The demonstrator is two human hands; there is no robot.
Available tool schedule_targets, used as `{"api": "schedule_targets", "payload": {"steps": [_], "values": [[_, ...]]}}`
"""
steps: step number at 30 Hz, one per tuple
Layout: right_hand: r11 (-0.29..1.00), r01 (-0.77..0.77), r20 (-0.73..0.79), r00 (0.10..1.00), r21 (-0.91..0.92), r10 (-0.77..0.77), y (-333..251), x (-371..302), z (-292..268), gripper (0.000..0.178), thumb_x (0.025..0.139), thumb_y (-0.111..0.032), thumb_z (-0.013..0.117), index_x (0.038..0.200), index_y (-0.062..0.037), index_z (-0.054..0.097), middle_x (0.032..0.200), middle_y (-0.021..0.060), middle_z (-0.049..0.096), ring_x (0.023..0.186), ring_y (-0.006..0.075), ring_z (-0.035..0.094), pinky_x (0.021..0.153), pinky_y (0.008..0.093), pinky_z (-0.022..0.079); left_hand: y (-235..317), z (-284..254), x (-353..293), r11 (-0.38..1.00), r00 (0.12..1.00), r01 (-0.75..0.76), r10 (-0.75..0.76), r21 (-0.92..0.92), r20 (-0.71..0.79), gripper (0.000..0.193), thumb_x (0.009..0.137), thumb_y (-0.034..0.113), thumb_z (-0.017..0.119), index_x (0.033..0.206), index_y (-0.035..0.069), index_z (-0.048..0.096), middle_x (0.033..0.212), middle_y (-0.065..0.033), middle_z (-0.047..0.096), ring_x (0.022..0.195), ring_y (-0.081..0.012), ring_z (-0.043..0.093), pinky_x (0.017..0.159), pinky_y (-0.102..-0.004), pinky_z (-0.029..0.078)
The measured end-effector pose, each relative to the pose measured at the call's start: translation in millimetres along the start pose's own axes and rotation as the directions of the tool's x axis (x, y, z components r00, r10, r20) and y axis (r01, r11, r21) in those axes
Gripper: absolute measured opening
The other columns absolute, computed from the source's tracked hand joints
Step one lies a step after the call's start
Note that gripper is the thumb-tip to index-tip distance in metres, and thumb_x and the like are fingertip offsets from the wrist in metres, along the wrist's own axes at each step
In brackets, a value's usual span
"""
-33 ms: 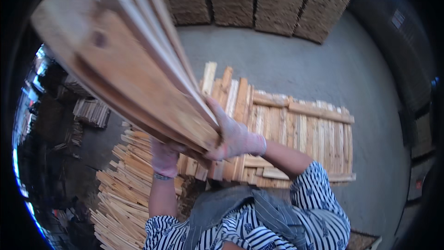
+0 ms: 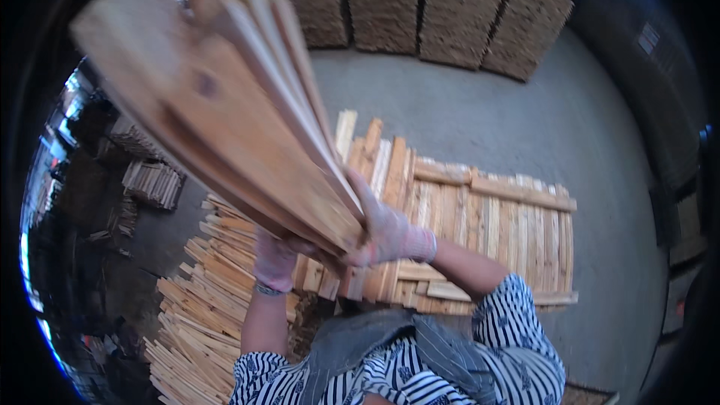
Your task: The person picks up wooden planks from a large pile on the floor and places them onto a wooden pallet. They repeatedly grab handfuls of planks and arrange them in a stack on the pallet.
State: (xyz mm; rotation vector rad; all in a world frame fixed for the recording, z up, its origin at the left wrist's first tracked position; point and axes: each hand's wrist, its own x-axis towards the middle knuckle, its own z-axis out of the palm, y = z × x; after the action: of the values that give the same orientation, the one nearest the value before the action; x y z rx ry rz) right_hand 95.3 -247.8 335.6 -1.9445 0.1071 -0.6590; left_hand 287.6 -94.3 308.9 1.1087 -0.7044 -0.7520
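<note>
A bundle of wooden boards rises tilted in front of me, its far ends leaning up to the left and close to the camera. Around its lower end, my right hand in a pale pinkish work glove is closed on the right side. My left hand, gloved alike, grips the same bundle from the left and below; some of its fingers are hidden by the boards. Beneath the bundle, a layer of boards lies side by side on the floor to the right, with loose planks across it.
A heap of loose narrow boards spreads at the lower left. Tall rough brown stacks stand along the back. Smaller wood stacks sit at the far left. Grey concrete floor runs behind and right of the laid boards.
The bundle has shifted slightly right and down in the picture, still held by both hands. The floor and back stacks also sit slightly lower in view.
</note>
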Motion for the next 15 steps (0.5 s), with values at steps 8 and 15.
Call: {"api": "schedule_targets", "payload": {"steps": [8,15], "values": [[0.981,-0.083,-0.317,0.939,0.176,0.137,98,-57,51,0.147,0.055,-0.041,0.096,0.154,0.0071,-0.002,0.155,0.0293,0.028,0.145,0.035,0.029,0.119,0.0378,0.025,-34,12,24,0.942,0.891,0.234,-0.307,0.24,0.336,0.107,0.06,0.016,0.097,0.146,0.009,0.033,0.136,-0.0075,0.056,0.126,-0.0232,0.053,0.104,-0.0399,0.05],[0.994,0.021,-0.538,0.842,0.105,0.039,70,-67,10,0.126,0.071,-0.055,0.083,0.154,0.0054,0.009,0.15,0.0237,0.036,0.141,0.0307,0.035,0.117,0.0392,0.029,-46,75,46,0.972,0.938,0.007,-0.088,0.234,0.336,0.095,0.075,0.041,0.086,0.146,0.006,0.033,0.135,-0.0125,0.056,0.122,-0.023,0.055,0.103,-0.0382,0.049]]}}
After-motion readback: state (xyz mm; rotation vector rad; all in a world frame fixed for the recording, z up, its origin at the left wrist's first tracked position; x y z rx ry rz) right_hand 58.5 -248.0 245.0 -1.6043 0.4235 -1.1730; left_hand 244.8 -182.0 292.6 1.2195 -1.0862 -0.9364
